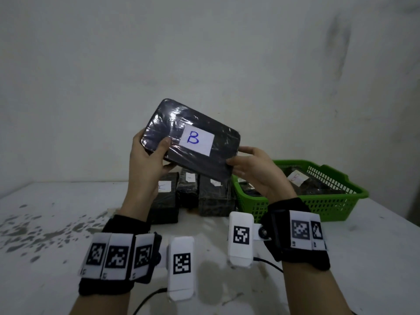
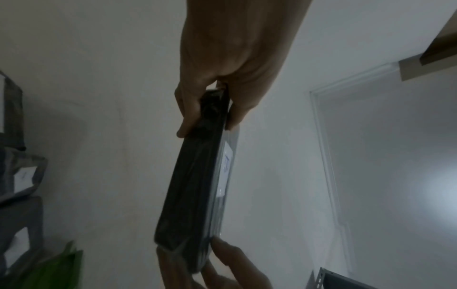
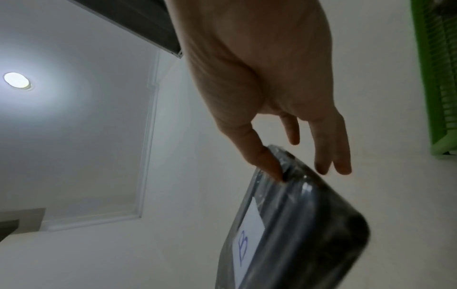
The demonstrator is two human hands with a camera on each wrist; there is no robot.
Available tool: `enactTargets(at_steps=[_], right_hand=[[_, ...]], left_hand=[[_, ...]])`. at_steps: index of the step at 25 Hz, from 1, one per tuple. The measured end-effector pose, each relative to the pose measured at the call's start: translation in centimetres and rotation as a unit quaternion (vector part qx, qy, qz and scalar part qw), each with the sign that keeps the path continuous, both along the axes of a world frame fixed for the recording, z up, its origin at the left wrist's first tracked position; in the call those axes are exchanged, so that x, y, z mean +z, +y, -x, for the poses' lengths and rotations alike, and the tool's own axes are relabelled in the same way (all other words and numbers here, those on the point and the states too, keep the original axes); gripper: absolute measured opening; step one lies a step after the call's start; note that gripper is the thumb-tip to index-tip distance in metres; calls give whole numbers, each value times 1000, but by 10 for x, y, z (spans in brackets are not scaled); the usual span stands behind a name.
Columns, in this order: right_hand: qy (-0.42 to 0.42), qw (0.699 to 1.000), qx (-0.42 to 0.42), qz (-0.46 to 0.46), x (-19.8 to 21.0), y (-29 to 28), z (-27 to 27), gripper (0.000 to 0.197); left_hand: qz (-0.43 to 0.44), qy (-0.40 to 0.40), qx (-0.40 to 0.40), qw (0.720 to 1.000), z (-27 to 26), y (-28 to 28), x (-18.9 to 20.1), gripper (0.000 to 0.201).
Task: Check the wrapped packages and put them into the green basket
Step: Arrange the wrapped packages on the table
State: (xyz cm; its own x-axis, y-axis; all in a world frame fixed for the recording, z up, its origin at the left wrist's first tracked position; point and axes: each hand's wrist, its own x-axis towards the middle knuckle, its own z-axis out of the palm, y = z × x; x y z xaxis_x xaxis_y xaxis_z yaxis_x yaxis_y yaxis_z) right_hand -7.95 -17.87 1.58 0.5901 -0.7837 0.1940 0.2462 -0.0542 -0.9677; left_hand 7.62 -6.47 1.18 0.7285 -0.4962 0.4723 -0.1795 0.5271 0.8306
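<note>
A dark package (image 1: 169, 120), wrapped in clear film and bearing a white label with a blue "B", is held up tilted above the table. My left hand (image 1: 156, 152) grips its left end, thumb on the front. My right hand (image 1: 236, 159) pinches its lower right corner. The left wrist view shows the package (image 2: 195, 185) edge-on between my left hand (image 2: 205, 111) and the right fingertips (image 2: 230, 260). In the right wrist view my thumb presses the package (image 3: 296, 234). The green basket (image 1: 318, 209) stands at the right, holding several wrapped packages (image 1: 313, 186).
Three more labelled dark packages (image 1: 164, 196) (image 1: 188, 189) (image 1: 214, 197) stand in a row on the stained white table (image 1: 45, 223), just left of the basket. A bare wall rises close behind them. Cables run near the table's front edge.
</note>
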Motion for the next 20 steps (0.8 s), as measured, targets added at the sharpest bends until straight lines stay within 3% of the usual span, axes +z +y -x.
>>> enactTargets(at_steps=[3, 7, 9, 11, 14, 17, 20], right_hand=[[57, 998, 36, 21, 0, 8, -1, 58], [29, 999, 6, 14, 0, 4, 3, 53], [15, 1000, -20, 15, 2, 1, 6, 46], [-14, 999, -40, 14, 3, 1, 6, 35], [-30, 997, -71, 26, 1, 4, 1, 26], [-4, 999, -38, 7, 1, 9, -5, 36], [-43, 998, 15, -41, 2, 11, -11, 47]], left_hand=[[-20, 1, -1, 1000, 1, -2, 0, 20], [-92, -49, 51, 993, -11, -2, -4, 39], [-123, -46, 34, 991, -13, 0, -3, 55], [-122, -29, 6, 992, -11, 0, -2, 57], [-112, -66, -28, 991, -6, 2, 0, 60], [-122, -109, -27, 986, -2, 3, 1, 64], [-132, -150, -55, 978, 1, 1, -2, 60]])
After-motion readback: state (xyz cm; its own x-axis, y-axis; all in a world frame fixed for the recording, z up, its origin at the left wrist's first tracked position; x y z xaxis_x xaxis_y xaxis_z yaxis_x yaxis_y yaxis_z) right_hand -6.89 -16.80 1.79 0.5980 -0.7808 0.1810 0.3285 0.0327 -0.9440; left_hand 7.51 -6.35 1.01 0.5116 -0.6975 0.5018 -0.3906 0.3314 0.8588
